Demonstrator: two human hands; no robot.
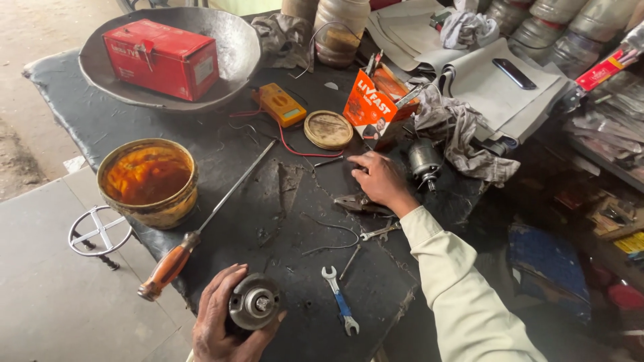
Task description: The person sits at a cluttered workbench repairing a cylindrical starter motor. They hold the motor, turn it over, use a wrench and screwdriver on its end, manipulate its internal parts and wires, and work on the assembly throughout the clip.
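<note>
Grimy metal was the theme on this bench. Left hand (218, 322) was wrapped around one round motor part (254, 303) at the near edge, fingers curled under it, its grey face and stubby centre shaft pointing up. Right hand (382, 181) lay palm down further up the table (87, 114), fingers loosely spread, fingertips by a small dark bit I couldn't make out; pliers (359, 202) sat right under the wrist.

Counting outward: two small spanners, one blue-handled (340, 308) between the hands and a plain one (380, 232) next to the sleeve, plus one loose wire (332, 238). One long screwdriver (204, 224) with a wooden handle lay slanted to the left. One tin (147, 181) of amber grease, its lid (328, 129) well apart. One yellow meter (282, 104) with red leads, one orange carton (373, 100), one second motor (424, 161) just beside the right hand, against a rag (463, 131). One red box (161, 57) sat in a metal pan (235, 40) at the back.
</note>
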